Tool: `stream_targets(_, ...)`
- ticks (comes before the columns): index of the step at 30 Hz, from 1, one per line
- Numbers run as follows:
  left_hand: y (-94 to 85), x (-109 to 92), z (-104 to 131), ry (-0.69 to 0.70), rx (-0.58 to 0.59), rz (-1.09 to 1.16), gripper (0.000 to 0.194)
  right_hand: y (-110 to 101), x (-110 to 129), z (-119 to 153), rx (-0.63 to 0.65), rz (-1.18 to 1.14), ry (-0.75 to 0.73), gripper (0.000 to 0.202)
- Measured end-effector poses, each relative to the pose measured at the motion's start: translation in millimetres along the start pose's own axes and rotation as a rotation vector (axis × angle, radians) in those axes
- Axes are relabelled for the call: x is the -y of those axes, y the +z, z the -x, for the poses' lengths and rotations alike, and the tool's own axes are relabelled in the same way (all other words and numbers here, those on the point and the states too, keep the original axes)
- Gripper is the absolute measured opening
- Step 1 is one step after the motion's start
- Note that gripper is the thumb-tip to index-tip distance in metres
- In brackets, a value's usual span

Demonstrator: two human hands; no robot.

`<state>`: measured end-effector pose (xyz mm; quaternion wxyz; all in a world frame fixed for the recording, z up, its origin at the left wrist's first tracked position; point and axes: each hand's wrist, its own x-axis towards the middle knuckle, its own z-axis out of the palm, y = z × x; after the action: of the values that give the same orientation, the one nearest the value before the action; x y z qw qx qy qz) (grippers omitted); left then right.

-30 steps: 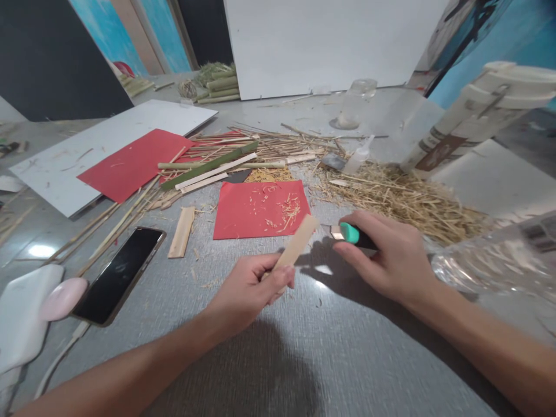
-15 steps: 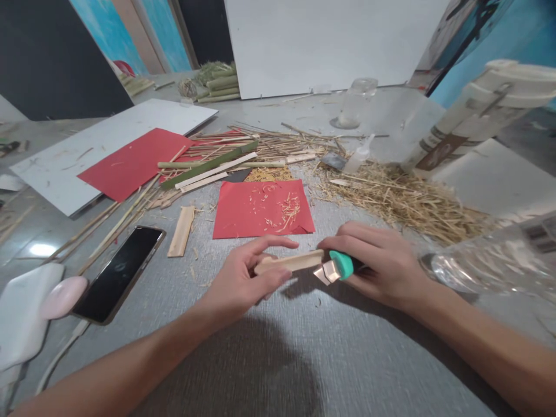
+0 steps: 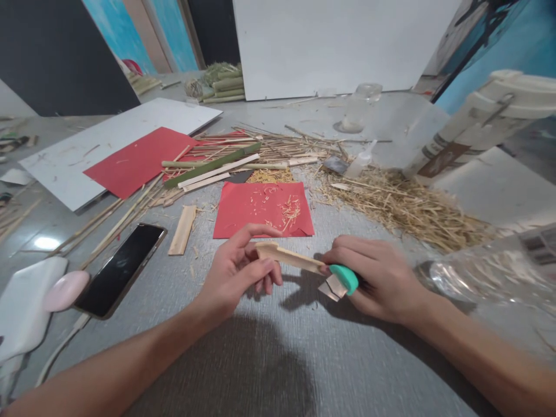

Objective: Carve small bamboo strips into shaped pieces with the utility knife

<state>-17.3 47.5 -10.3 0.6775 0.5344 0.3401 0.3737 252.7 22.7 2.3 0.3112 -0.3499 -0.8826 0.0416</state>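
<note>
My right hand [image 3: 373, 275] is closed around a utility knife [image 3: 343, 281] with a green head; its short, wide blade points down and to the left. The same hand's fingertips pinch the right end of a pale, carved bamboo strip [image 3: 293, 258]. The strip's wider, notched left end is raised beside my left hand [image 3: 243, 263]. That hand has its fingers apart, the index stretched out over the strip and the thumb just below it. Whether the left fingers touch the strip is hard to see. Beyond both hands lies a red sheet [image 3: 247, 211] strewn with shavings.
Left are a flat bamboo piece [image 3: 182, 230], a phone [image 3: 121, 269] and a white charger [image 3: 32, 307] with a cable. A straw pile [image 3: 403, 200], a clear bottle [image 3: 482, 269] and a tumbler [image 3: 469, 127] stand or lie right. Bamboo sticks [image 3: 217, 165] cover the back.
The bamboo strip has swung so its left end is higher and its right end lower. My left thumb and fingers have loosened from it. The knife has shifted slightly right and down.
</note>
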Motion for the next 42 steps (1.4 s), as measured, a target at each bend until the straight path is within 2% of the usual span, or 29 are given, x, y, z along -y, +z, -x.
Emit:
stream_targets(7, 1.7, 1, 2, 0.064, 0.010, 0.065, 0.040, 1, 2, 1, 0.022, -0.054, 0.014, 0.014)
stream_targets(14, 7.1, -3, -9, -0.036, -0.192, -0.121, 0.022, -1, 2, 0, -0.046, -0.028, 0.045, 0.015)
stream_targets(16, 7.0, -3, -11, -0.054, -0.225, -0.171, 0.014, 0, 3, 0, -0.062, -0.016, 0.057, 0.016)
stream_targets(18, 6.6, -3, -10, -0.057, -0.241, -0.205, 0.015, 0, 2, 1, -0.070, -0.012, 0.057, 0.016)
stream_targets(23, 5.0, -2, -4, -0.038, -0.196, -0.266, 0.031, 0, 3, 1, -0.069, -0.011, 0.055, 0.015)
stream_targets(25, 4.4, -2, -3, -0.013, -0.154, -0.252, 0.029, -1, 3, 1, -0.066, -0.012, 0.046, 0.014)
stream_targets(27, 4.3, -2, -2, 0.025, -0.130, -0.183, 0.012, -1, 2, 1, -0.049, -0.010, 0.027, 0.015)
stream_targets(30, 4.9, -4, -1, 0.079, -0.111, -0.107, 0.026, 2, 1, 2, 0.013, -0.008, -0.020, 0.017)
stream_targets(33, 5.2, -5, 0, 0.105, -0.124, -0.132, 0.013, 7, -1, 5, 0.092, -0.030, -0.056, 0.017)
stream_targets(36, 3.9, -4, -1, 0.087, -0.178, -0.137, 0.026, 10, -2, 5, 0.169, -0.069, -0.070, 0.025)
stream_targets(40, 1.0, -3, -6, 0.012, -0.247, -0.136, 0.013, 9, -3, 4, 0.232, -0.080, -0.064, 0.039)
stream_targets(42, 0.3, -4, -9, -0.017, -0.260, -0.156, 0.014, 7, -5, 4, 0.248, -0.066, -0.050, 0.043)
